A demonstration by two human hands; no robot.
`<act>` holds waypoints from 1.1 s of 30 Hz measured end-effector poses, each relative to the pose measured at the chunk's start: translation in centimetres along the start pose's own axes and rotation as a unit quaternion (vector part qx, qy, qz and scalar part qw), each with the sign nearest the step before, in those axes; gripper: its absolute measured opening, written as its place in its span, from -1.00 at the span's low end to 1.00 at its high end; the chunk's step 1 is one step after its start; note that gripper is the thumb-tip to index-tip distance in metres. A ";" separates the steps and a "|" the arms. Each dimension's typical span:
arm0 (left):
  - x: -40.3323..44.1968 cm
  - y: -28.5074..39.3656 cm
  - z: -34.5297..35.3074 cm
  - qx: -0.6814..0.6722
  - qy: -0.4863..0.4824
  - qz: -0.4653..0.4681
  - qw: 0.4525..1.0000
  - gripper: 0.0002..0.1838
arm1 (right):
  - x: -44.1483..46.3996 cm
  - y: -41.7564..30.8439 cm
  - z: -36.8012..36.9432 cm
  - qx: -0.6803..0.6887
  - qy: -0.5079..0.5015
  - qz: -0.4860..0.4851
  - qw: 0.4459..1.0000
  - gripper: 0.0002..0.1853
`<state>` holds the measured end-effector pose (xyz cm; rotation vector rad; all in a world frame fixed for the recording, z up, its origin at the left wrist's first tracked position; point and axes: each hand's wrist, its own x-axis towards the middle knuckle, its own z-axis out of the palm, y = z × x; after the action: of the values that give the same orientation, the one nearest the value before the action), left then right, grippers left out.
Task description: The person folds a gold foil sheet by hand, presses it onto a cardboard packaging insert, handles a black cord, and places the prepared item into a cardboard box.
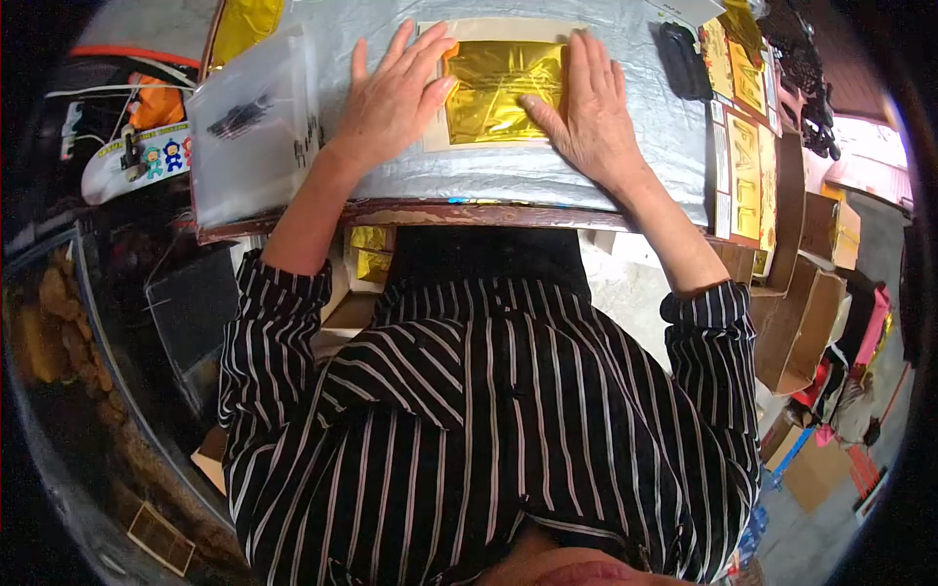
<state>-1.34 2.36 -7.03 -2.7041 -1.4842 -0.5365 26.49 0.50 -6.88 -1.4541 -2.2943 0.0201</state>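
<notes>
A shiny gold foil sheet (498, 107) lies on a pale beige sheet (518, 29) on the silvery covered table. My left hand (391, 103) rests at the foil's left edge, fingers spread, thumb and index finger touching it. Small orange patches show at those two fingertips. On the right edge, my right hand (591, 117) lies flat with its fingers stretched out and its thumb on the foil. Neither hand grips anything. Faint creases and reflections cross the foil.
Clear plastic bags (249, 146) lie at the table's left. A black case-like object (683, 61) sits at the right, beside printed packs with gold letter shapes (745, 181). Cardboard boxes (806, 313) stand off the right side. Gold foil (371, 264) also shows below the table edge.
</notes>
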 end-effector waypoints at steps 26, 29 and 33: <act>0.8 0.0 -0.8 -0.221 0.114 -0.084 0.965 0.05 | 5.9 5.0 -0.7 0.466 0.006 0.287 0.837 -0.71; 1.6 -0.2 -0.2 -0.411 0.203 -0.189 0.868 -0.01 | 5.3 3.5 -2.3 0.670 0.042 0.308 0.674 -0.84; 1.6 0.6 -2.6 -0.711 0.104 -0.153 0.679 -0.42 | 3.6 2.0 -3.5 0.742 0.062 0.207 0.635 -0.81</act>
<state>-0.83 2.94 -3.97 -2.7130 -1.8032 -2.9530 28.16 3.77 -2.97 -0.8138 -0.9328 1.4737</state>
